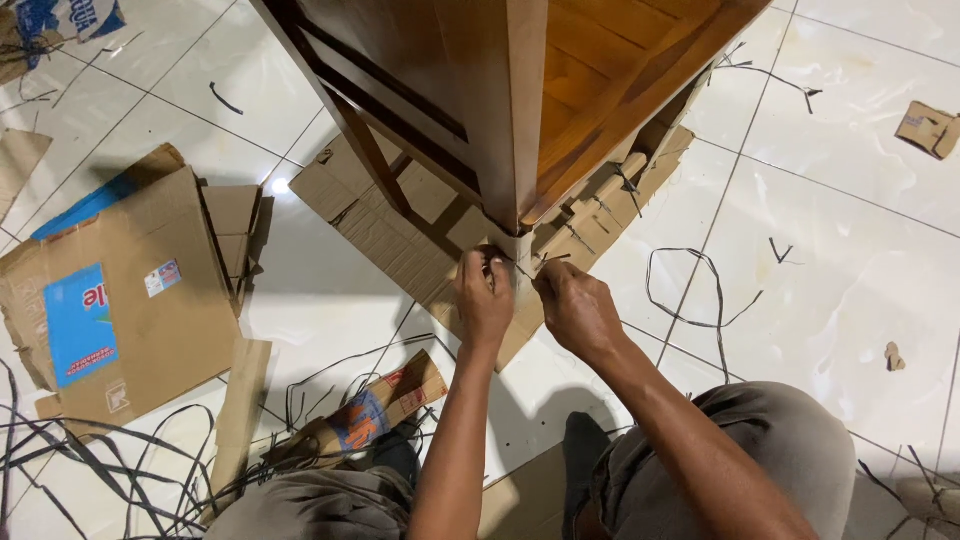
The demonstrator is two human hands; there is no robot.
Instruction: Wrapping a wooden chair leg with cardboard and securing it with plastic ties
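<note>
A brown wooden piece of furniture (510,90) stands on the white tiled floor, and its leg (518,180) comes down to a cardboard-wrapped foot (512,246). My left hand (485,300) pinches at the cardboard wrap on the left of the foot. On the right of the foot, my right hand (575,305) pinches a thin black strap (527,268) that runs across between both hands. Flat cardboard (400,225) lies under the furniture.
A flattened cardboard box with a blue label (120,290) lies at the left. Loose black straps (100,450) cover the floor at lower left, and another strap loop (700,290) lies right of my hands. A cardboard scrap (928,128) sits far right. My knees (780,440) are in the foreground.
</note>
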